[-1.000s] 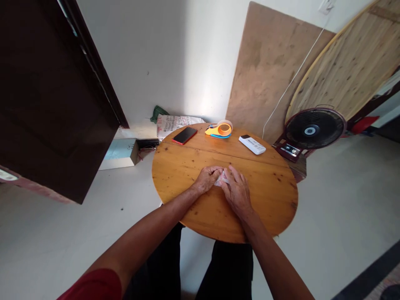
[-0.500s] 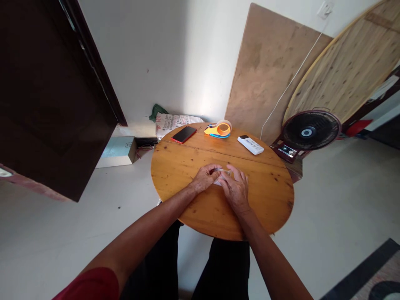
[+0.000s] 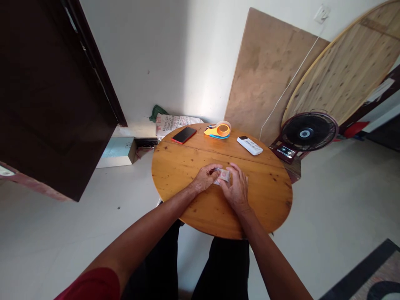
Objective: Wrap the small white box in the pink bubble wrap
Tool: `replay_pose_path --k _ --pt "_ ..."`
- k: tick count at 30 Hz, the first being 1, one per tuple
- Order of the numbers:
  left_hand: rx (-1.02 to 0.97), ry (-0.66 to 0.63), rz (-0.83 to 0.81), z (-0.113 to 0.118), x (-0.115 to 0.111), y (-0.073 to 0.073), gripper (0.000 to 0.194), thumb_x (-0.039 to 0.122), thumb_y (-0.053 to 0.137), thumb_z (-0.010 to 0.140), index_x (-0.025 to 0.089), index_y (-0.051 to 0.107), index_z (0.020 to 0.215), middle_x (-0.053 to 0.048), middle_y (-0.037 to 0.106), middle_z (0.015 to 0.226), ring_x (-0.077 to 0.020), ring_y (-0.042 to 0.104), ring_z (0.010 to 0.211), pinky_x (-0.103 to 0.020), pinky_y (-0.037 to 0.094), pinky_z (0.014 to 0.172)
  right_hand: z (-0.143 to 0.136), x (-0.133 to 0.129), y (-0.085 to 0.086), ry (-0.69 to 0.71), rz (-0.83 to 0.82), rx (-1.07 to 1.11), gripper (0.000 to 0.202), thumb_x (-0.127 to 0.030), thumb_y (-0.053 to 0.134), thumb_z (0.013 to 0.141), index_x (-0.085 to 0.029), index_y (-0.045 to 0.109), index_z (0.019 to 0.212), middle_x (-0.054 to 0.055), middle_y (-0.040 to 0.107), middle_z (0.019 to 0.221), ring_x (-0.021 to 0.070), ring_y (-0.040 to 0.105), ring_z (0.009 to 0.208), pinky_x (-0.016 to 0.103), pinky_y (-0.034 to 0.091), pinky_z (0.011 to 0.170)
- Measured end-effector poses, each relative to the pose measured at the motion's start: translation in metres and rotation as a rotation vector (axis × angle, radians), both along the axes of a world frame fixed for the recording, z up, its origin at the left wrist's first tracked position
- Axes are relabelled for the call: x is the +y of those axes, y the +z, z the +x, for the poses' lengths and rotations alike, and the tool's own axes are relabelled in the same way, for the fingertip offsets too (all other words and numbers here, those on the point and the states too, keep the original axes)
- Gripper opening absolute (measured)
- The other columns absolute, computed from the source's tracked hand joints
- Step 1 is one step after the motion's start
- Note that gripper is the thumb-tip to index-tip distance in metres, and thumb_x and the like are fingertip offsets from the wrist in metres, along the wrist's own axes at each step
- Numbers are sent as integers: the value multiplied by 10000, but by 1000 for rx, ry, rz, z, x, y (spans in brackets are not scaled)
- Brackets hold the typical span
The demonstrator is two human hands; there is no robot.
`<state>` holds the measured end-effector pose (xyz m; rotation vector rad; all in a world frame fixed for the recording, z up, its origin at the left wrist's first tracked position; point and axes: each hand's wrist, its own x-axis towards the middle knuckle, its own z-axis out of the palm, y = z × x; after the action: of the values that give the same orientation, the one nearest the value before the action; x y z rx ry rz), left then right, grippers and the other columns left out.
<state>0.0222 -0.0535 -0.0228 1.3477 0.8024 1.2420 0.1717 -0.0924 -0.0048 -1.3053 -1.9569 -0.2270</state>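
At the middle of a round wooden table (image 3: 200, 204), both hands are on a small, pale, printed piece of folded paper (image 3: 224, 175), perhaps a banknote. My left hand (image 3: 205, 176) pinches its left end between thumb and fingers. My right hand (image 3: 236, 186) holds the right side, with the thumb at the lower edge and the fingers curved around the far edge. The paper's upper face shows between the hands; its ends are partly covered by fingers.
Along the table's far side lie a red-edged phone (image 3: 184, 135), an orange tape dispenser (image 3: 220, 130) with a roll of tape, and a white remote-like device (image 3: 250, 146). A fan (image 3: 304, 132) stands to the right, a dark door (image 3: 50, 96) to the left.
The paper has turned or flattened between my hands, so its printed face now shows more fully. My right-hand fingers have shifted slightly. The things on the table stay in place.
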Motion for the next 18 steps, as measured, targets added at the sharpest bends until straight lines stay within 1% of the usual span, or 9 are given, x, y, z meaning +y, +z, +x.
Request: replay_pose_path --k 2,3,8,11,14,16,18 --pt "-3 -8 -13 0 0 0 371 364 664 743 118 642 1020 -29 619 825 -107 527 689 -216 438 645 0 1 0 -8 -2 33 546 -404 618 809 -156 474 1274 159 509 1340 292 487 1189 425 370 940" --pt "-1 -9 -15 0 0 -1 368 367 665 741 119 646 1013 -30 620 825 -107 528 689 -216 440 646 0 1 0 -10 -5 33 551 -407 616 808 -155 475 1277 161 506 1342 292 486 1194 426 370 945" --pt "3 2 -7 0 1 -1 353 358 655 749 117 647 1007 -31 624 825 -105 531 688 -215 439 648 0 -4 2 -11 26 -34 308 -346 612 818 -190 617 1084 132 514 1338 281 515 1142 408 373 919" --pt "5 -11 -37 0 0 1 345 354 649 756 121 644 1011 -19 622 800 -97 518 656 -210 430 626 -1 -5 3 -6 62 -100 168 -311 594 846 -224 666 971 94 539 1320 258 543 1052 391 373 873" --pt "7 -3 -28 0 0 4 305 327 642 760 119 648 982 -23 626 823 -101 525 682 -207 432 637 -1 -5 2 1 79 -129 145 -312 570 876 -239 672 949 75 593 1240 245 544 1009 374 369 841" --pt "13 7 -13 0 -1 5 284 303 634 761 113 648 971 -27 625 832 -102 527 700 -205 433 649 -1 -4 2 7 61 -133 143 -316 565 881 -234 659 951 71 613 1201 243 540 1018 369 365 844" --pt "21 17 -16 0 -1 5 286 292 627 760 109 646 978 -24 618 819 -99 520 690 -202 429 639 -2 -4 2 4 27 -122 145 -321 570 875 -221 635 957 73 611 1203 242 539 1028 369 360 858"
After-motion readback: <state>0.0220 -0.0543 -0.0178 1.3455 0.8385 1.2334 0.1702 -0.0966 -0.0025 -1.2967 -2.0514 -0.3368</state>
